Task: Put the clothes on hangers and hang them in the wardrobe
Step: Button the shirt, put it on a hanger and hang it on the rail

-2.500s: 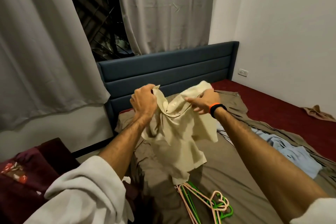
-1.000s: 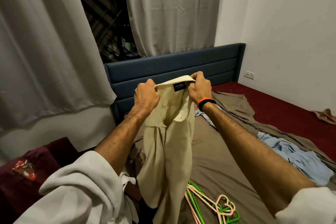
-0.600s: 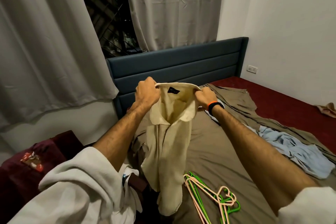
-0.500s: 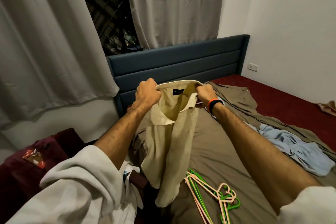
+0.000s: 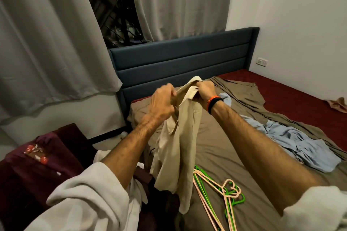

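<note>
Shirt (image 5: pixel 180 137) hangs over olive bedsheet (image 5: pixel 216 148) near hangers (image 5: pixel 223 191).

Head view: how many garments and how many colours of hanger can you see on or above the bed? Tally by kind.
Beige shirt, held by left hand and right hand: 1
Light blue shirt on the bed: 1
Hanger colours, pink hangers and green hangers: 2; exact number unclear
Total garments: 2
</note>
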